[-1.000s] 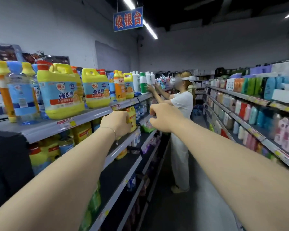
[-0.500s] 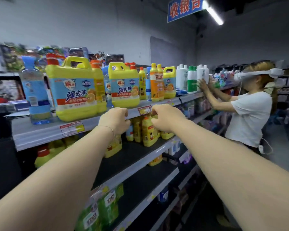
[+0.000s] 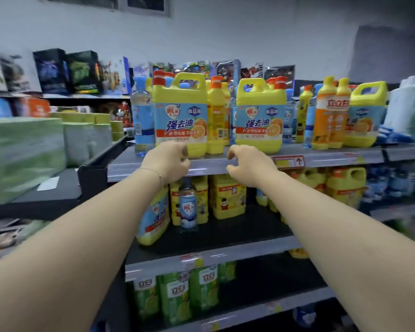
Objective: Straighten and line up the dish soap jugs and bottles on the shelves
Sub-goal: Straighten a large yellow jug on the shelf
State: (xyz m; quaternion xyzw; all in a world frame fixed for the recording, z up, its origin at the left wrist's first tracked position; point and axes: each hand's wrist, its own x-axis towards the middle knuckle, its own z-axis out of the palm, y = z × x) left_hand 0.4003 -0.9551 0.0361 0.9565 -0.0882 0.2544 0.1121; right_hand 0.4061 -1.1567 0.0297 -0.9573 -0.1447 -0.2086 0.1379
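Note:
Two big yellow dish soap jugs stand on the top shelf [image 3: 321,160]: the left jug [image 3: 180,113] and the right jug [image 3: 260,116], both upright with labels facing me. Smaller yellow and orange bottles [image 3: 330,116] and a clear blue bottle [image 3: 141,116] stand around them. My left hand [image 3: 168,161] hovers at the shelf edge just below the left jug, fingers curled, holding nothing. My right hand [image 3: 247,164] is beside it, under the gap between the jugs, fingers loosely curled and empty. More yellow jugs [image 3: 228,200] and a clear bottle [image 3: 187,204] sit on the second shelf.
Green refill pouches [image 3: 177,298] fill the lower shelf. Stacked green tissue packs [image 3: 22,154] lie on a black unit at the left. Toy boxes [image 3: 82,73] line the wall shelf behind. White bottles [image 3: 407,109] stand at the far right.
The view has swung left from the aisle to face the shelves head-on; the other person is out of view. Both hands stay raised at the top shelf edge, fingers a little looser.

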